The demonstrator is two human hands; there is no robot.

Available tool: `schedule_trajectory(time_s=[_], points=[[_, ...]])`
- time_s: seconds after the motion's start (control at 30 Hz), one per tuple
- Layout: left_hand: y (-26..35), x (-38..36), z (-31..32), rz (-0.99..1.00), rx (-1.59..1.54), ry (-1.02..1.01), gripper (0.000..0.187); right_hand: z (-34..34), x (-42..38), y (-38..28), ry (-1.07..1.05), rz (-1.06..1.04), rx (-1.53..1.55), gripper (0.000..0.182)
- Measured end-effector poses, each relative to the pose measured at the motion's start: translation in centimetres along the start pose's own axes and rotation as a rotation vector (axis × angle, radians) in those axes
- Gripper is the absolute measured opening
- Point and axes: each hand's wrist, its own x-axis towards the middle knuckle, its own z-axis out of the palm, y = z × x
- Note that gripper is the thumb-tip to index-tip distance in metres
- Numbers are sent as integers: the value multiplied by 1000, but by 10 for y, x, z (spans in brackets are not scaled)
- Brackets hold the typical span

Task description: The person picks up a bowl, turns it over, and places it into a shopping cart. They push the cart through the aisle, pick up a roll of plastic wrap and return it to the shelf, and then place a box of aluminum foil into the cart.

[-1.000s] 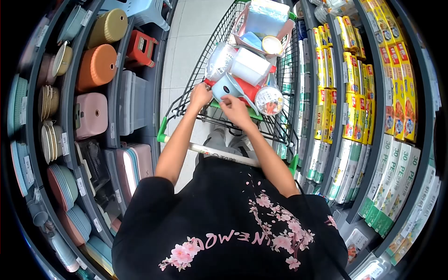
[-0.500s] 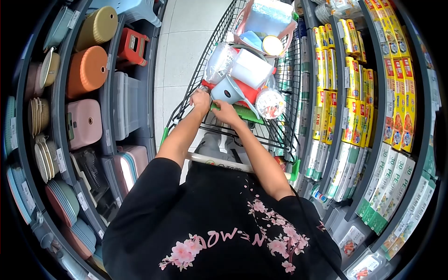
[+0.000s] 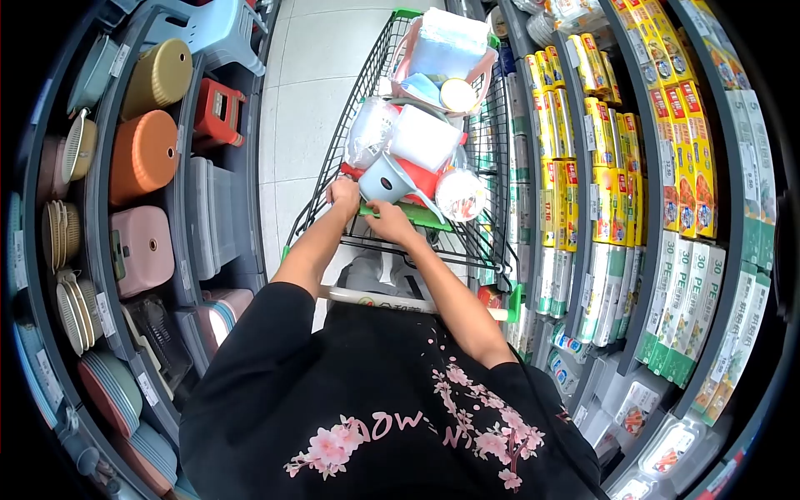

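My left hand (image 3: 342,195) is closed at the rear left of the shopping cart (image 3: 325,179), beside a red item; what its fingers hold is hidden. Close by, my right hand (image 3: 390,222) has curled fingers at the green flap (image 3: 429,217) along the cart's rear. A light blue dipper (image 3: 387,179) lies tilted just ahead of both hands, its handle slanting toward the lower right. Around it are a white container (image 3: 427,135), a clear-wrapped bundle (image 3: 372,132) and a round clear pack (image 3: 459,195). The cart's pale push handle (image 3: 383,302) crosses in front of my torso.
A pink basket (image 3: 477,83) with a blue-white pack is at the cart's front. Shelves line both sides: orange bin (image 3: 143,158), pink bin (image 3: 143,250) and blue stool (image 3: 204,33) on the left, yellow boxes (image 3: 683,158) on the right. Tiled floor (image 3: 304,83) shows left of the cart.
The view has turned slightly, so the cart and left shelves sit lower and farther left, and the right shelves have shifted up and left. Both hands keep their places at the cart's rear.
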Motion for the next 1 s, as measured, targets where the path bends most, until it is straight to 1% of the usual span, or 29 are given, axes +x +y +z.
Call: schedule_trajectory(time_s=[0.1, 0.13, 0.17, 0.23, 0.27, 0.4, 0.43, 0.47, 0.53, 0.57, 0.63, 0.67, 0.7, 0.73, 0.77, 0.8, 0.83, 0.87, 0.9, 0.97, 1.0], points=[[-9, -3, 0, 48, -87, 82, 18, -1, -11, -6, 64, -26, 19, 41], [-16, -1, 9, 58, -99, 185, 17, -1, -13, -6, 69, -38, 42, 41], [-20, 4, 12, 55, -96, 188, 17, -2, -15, -6, 75, -50, 66, 40], [-29, -2, 6, 233, -96, 175, 30, -2, -16, -6, 62, -36, 61, 42], [-28, -5, 2, 203, -155, 183, 45, -2, -16, -7, 51, -21, 54, 43], [-40, -43, -29, 246, -212, 227, 48, -3, -22, -6, 70, -26, 111, 43], [-45, -54, -36, 240, -209, 230, 48, -5, -26, -6, 114, -43, 136, 41], [-49, -65, -44, 214, -245, 247, 47, -7, -29, -7, 158, -61, 163, 40], [-62, -100, -74, 177, -330, 254, 47, -9, -30, -2, 164, -57, 224, 40], [-69, -119, -90, 169, -324, 256, 47, -11, -31, 1, 166, -45, 276, 41], [-81, -153, -118, 54, -399, 350, 50, -15, -33, 4, 179, -49, 302, 42], [-90, -173, -132, 41, -437, 374, 52, -15, -33, 8, 186, -25, 354, 41], [-101, -197, -146, 44, -482, 435, 60, -17, -33, 11, 193, -2, 407, 41], [-112, -222, -160, 23, -513, 425, 59, -24, -34, 12, 113, 29, 463, 47], [-123, -236, -164, -34, -578, 411, 61, -31, -38, 4, 117, 20, 470, 47], [-130, -259, -174, -40, -654, 429, 57, -41, -48, -10, 131, 73, 622, 53], [-135, -284, -182, 10, -703, 495, 57, -52, -56, -20, 148, 125, 774, 58], [-139, -301, -179, 73, -766, 597, 58, -63, -60, -23, 87, 83, 836, 70], [-139, -321, -185, 74, -847, 552, 54, -74, -69, -31, 102, 76, 843, 70], [-135, -350, -188, 185, -916, 585, 45, -96, -86, -45, 203, 54, 1082, 66], [-131, -361, -190, 210, -916, 591, 39, -105, -85, -34, 172, -26, 1169, 65]])
